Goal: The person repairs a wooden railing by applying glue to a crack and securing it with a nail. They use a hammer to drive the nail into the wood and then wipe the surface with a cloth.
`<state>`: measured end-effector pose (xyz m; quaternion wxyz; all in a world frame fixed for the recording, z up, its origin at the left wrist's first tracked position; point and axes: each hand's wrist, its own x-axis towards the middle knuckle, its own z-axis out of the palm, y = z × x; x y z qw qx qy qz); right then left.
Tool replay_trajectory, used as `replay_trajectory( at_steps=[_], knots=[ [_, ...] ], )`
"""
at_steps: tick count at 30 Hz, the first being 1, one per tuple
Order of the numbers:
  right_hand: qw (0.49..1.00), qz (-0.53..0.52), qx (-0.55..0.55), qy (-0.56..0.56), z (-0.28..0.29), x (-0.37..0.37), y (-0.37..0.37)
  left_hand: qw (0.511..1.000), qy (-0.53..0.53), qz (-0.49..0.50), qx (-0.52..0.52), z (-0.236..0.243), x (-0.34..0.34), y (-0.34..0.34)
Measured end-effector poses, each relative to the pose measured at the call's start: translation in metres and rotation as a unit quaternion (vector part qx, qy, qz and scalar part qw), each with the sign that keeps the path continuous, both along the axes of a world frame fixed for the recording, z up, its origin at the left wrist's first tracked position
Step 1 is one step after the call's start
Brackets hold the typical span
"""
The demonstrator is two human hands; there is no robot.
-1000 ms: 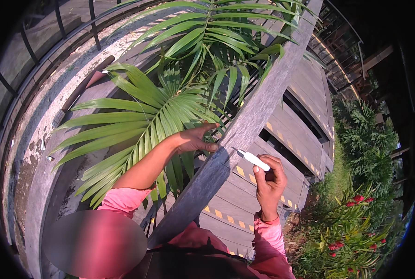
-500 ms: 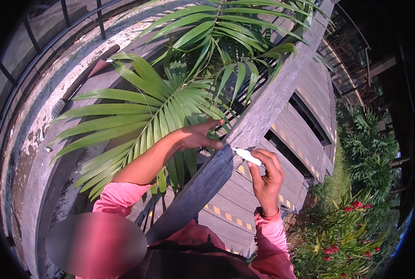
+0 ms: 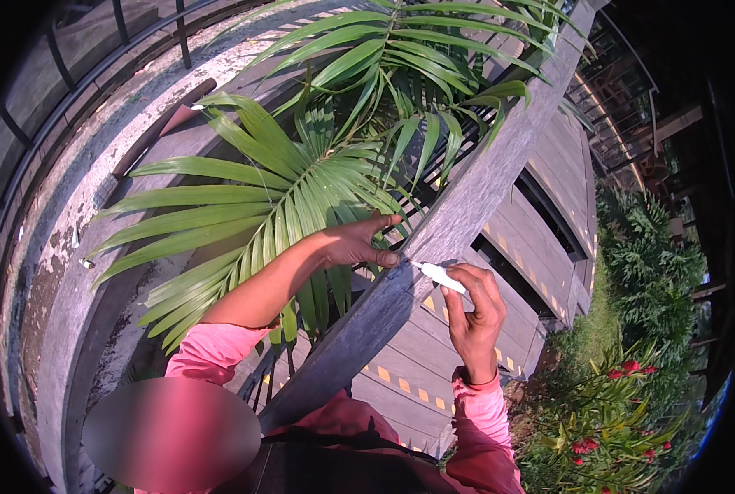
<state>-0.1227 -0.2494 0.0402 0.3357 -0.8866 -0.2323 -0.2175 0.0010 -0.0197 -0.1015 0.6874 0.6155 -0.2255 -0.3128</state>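
Note:
My right hand (image 3: 474, 317) is closed on a white, pen-like tube (image 3: 441, 277) with a thin nozzle, its tip at the edge of a weathered grey wooden rail (image 3: 487, 181). My left hand (image 3: 355, 245) is at the rail's left edge beside that tip, thumb and forefinger spread apart, thumb touching the wood; its other fingers are partly hidden. Palm fronds (image 3: 301, 181) lie just beyond the left hand and forearm.
Plank steps (image 3: 548, 214) with yellow dashed edge strips lie right of the rail. Shrubs with red flowers (image 3: 631, 366) grow at lower right. A dark metal railing (image 3: 63, 62) curves along the upper left, beside a ledge (image 3: 95, 136) with flaking paint.
My right hand has moved up and left, bringing the tube's tip to the rail's edge by my left thumb. My left hand has shifted slightly right with the view.

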Motion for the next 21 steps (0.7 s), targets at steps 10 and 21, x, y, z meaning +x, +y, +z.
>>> replay_trajectory(
  at_steps=[10,21],
  knots=[
    [1.000,0.000,-0.011,-0.006,0.000,-0.002,-0.001,1.000,-0.007,0.008,0.010,-0.001,0.000,-0.002],
    [0.999,0.012,-0.027,0.017,-0.001,-0.014,0.007,0.999,-0.022,-0.004,0.049,0.007,0.003,0.003]
  ],
)
